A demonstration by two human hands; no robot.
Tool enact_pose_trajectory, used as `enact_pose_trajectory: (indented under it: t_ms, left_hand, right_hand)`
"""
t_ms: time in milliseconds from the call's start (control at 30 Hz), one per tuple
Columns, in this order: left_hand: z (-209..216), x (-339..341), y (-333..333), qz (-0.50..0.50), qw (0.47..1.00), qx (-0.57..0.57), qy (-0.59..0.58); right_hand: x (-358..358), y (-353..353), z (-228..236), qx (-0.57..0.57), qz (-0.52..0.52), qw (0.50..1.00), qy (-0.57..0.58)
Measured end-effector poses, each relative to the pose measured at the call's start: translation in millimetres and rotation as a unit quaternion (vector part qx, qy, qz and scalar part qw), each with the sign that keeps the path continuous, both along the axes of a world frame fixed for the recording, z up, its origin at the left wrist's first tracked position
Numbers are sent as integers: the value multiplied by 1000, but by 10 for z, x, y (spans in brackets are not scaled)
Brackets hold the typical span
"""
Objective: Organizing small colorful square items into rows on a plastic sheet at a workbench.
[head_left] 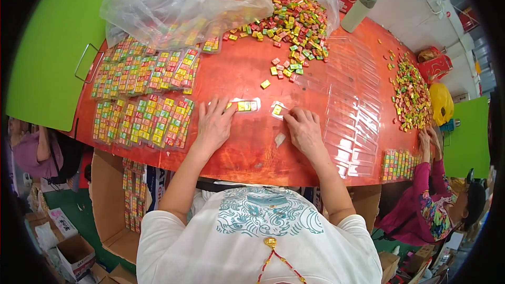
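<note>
On the red table my left hand [214, 125] lies with its fingers stretched out. Its fingertips touch the left end of a narrow clear plastic tray [257, 104], which holds a row of small yellow and green wrapped blocks [244, 105]. My right hand [305, 130] has its fingers bent and closed at a second clear tray [273, 115], with a yellow block [277, 110] showing at its left end. My fingers hide the rest of that tray. A single yellow block [265, 84] lies just beyond, between the two hands.
Filled trays [142, 118] lie in rows at left, under a plastic bag [184, 8]. A block heap [294, 16] and pale green bottle [359, 10] stand far off. Clear trays [352, 110] overlap at right. A co-worker's hands [428, 142] are beside another heap [413, 92].
</note>
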State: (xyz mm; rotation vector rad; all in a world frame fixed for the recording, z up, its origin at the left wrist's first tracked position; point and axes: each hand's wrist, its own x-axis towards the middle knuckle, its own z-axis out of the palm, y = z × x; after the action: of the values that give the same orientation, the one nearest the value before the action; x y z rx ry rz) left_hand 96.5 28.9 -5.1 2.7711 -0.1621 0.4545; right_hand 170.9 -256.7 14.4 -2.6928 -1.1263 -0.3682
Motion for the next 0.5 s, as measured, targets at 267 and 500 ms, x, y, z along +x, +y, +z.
enact_pose_trajectory:
  t_ms: [267,500]
  left_hand:
    - [180,-447,57,11,1000,-15,16]
    - [417,585,-237,-59,994,-56,-77]
  right_hand:
    - [339,263,61,66,38,996,54]
    - [1092,446,-74,47,-119,991,-35]
